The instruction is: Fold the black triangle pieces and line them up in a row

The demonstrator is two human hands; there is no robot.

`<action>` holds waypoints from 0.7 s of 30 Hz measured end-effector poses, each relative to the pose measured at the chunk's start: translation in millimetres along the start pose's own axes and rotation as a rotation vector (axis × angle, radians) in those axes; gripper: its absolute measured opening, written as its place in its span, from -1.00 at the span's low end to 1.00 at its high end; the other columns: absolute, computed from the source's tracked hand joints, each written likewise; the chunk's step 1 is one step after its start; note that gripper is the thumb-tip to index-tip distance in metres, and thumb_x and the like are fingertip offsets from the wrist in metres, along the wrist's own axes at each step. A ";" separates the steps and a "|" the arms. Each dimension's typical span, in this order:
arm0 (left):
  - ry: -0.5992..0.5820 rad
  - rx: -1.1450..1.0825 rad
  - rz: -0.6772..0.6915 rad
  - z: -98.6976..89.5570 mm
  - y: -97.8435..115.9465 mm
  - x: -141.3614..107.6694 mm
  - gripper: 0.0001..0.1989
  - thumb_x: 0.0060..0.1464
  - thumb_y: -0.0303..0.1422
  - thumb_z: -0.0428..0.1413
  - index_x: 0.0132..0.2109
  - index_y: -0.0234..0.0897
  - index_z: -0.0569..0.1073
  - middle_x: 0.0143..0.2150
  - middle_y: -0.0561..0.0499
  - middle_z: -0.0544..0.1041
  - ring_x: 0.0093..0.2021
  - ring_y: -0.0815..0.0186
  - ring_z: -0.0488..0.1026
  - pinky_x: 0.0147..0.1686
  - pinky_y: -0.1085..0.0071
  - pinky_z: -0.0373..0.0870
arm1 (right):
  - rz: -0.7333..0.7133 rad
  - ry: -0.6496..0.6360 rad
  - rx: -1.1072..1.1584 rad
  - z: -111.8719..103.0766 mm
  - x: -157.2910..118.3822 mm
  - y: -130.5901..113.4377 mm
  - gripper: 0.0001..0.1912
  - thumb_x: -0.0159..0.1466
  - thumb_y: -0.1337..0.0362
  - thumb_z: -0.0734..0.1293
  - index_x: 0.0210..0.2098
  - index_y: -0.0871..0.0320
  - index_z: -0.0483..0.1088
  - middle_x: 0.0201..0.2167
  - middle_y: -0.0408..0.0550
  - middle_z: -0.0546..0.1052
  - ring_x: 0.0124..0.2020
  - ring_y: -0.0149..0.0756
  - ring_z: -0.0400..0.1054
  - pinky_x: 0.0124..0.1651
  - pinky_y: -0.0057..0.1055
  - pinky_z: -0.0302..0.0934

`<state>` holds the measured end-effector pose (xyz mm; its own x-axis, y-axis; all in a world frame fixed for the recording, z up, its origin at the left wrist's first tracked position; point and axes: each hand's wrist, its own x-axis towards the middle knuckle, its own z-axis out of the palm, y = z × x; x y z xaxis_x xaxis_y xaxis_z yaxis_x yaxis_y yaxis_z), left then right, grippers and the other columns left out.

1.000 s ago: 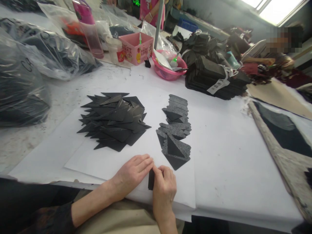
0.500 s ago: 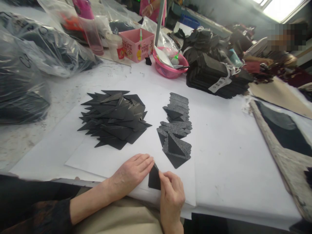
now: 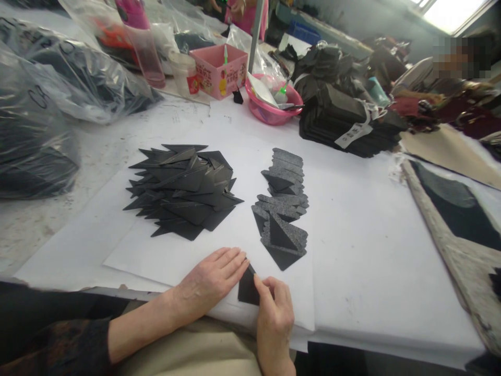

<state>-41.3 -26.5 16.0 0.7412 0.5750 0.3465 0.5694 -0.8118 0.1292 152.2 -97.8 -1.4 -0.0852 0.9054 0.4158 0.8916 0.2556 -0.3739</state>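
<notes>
Near the front edge of the white-papered table lies a small flat black piece, like cut leather or thin sheet. My left hand lies flat with its fingers stretched out, fingertips at the piece's upper corner. Thumb and bent fingers of my right hand pinch the right edge of that same piece. Beyond my left hand is a heap of black pointed pieces. A column of overlapping pieces with speckled grey faces runs up to its right, some showing black sides.
At the back stand a pink bottle, a cup, a pink box and a pink basin. Plastic bags fill the left. Tied black stacks lie back right, before another person. A board borders the right.
Both hands stay on the black piece. My right hand has shifted very slightly left along its edge. The heap and the column look unchanged.
</notes>
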 end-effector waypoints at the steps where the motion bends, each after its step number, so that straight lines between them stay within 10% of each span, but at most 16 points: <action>1: 0.001 0.010 -0.001 0.7 0.8 0.0 -0.68 0.32 -0.57 -0.10 0.13 -0.49 0.39 0.13 -0.23 0.42 0.15 0.04 0.36 0.12 0.12 0.39 | -0.001 -0.001 0.000 0.0 0.0 -0.2 -0.70 0.35 0.48 0.24 -0.02 0.12 0.50 -0.29 -0.03 0.43 -0.26 -0.37 0.31 -0.19 -0.43 0.28; 21: 0.000 -0.036 0.080 6.2 1.7 0.2 -0.71 0.35 -0.52 -0.07 0.14 -0.43 0.39 0.09 -0.18 0.43 0.17 0.10 0.32 0.14 0.14 0.32 | 0.064 -0.026 0.155 -17.5 -4.4 5.2 -0.80 0.33 0.48 0.29 -0.12 0.14 0.47 -0.29 -0.06 0.46 -0.25 -0.37 0.32 -0.20 -0.44 0.27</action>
<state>-37.9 -27.1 10.6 0.7838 0.5080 0.3571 0.4952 -0.8584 0.1341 165.0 -106.3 9.3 -0.0442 0.9294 0.3664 0.8166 0.2449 -0.5227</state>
